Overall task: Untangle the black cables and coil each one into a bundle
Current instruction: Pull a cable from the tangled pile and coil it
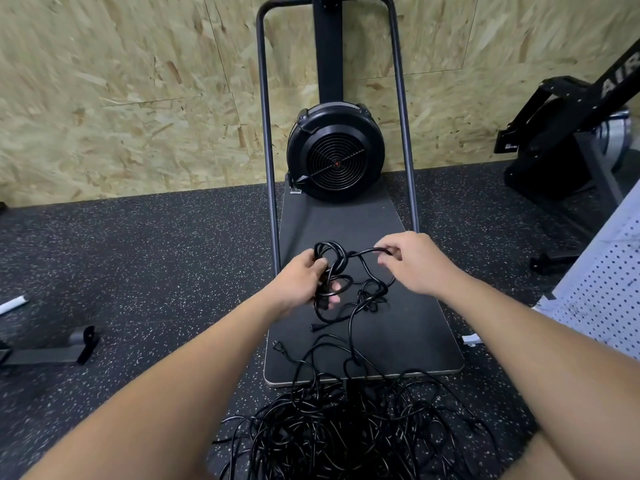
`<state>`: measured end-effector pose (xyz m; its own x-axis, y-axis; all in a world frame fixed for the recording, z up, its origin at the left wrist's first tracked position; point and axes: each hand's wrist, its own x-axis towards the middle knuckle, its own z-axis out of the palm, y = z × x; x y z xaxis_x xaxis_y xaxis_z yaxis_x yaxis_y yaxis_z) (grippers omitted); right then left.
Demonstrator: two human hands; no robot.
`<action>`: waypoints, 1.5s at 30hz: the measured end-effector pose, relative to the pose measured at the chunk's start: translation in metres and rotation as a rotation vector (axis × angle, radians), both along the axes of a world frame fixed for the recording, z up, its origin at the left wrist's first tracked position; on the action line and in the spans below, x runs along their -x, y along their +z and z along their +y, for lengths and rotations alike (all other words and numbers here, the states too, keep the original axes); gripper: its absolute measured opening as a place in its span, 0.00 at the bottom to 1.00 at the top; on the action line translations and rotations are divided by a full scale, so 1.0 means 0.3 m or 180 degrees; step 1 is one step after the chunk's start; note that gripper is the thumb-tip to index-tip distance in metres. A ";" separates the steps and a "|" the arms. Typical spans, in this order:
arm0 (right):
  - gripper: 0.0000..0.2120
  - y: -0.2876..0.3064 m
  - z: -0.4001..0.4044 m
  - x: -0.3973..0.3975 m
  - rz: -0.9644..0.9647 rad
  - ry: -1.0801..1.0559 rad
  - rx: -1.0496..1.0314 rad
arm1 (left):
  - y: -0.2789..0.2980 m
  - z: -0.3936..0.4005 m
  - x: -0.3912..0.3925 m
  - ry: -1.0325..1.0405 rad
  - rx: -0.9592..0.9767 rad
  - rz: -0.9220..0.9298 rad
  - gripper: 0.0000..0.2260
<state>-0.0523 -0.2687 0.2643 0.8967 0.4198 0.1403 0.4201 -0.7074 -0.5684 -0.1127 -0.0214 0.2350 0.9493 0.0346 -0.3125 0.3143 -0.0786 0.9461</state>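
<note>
Left hand (302,278) grips a partly coiled black cable (334,268) at centre frame; right hand (410,261) pinches its strand at 3 o'clock. Tangled cable pile (346,434) lies at 6 o'clock.

two hands (301,282), one tangled cable pile (346,427), one fan (335,152)

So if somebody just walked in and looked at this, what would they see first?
Probably the two bare hands in the middle: the left hand grips a half-wound coil of black cable, and the right hand pinches a loop of it. Just below, a big messy heap of tangled black cables sprawls over the speckled black rubber floor. Behind the hands, a round black fan with a grille stands at the far end of a flat dark platform.
</note>
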 end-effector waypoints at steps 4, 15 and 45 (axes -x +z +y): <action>0.05 0.014 0.001 0.017 0.0111 0.0233 -0.0166 | -0.007 -0.002 -0.012 0.0035 -0.0004 -0.0256 0.13; 0.16 0.059 0.040 0.051 0.0006 0.0503 0.0732 | -0.010 -0.028 -0.006 -0.0346 -0.0021 0.0088 0.22; 0.11 0.074 0.009 0.019 0.1489 -0.0316 -0.1272 | -0.026 -0.033 0.037 -0.1081 -0.0891 -0.0645 0.35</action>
<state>-0.0581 -0.2661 0.2864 0.9332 0.3275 -0.1479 0.0057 -0.4249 -0.9052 -0.1237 -0.0314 0.2271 0.9623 -0.2315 -0.1429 0.0382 -0.4052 0.9134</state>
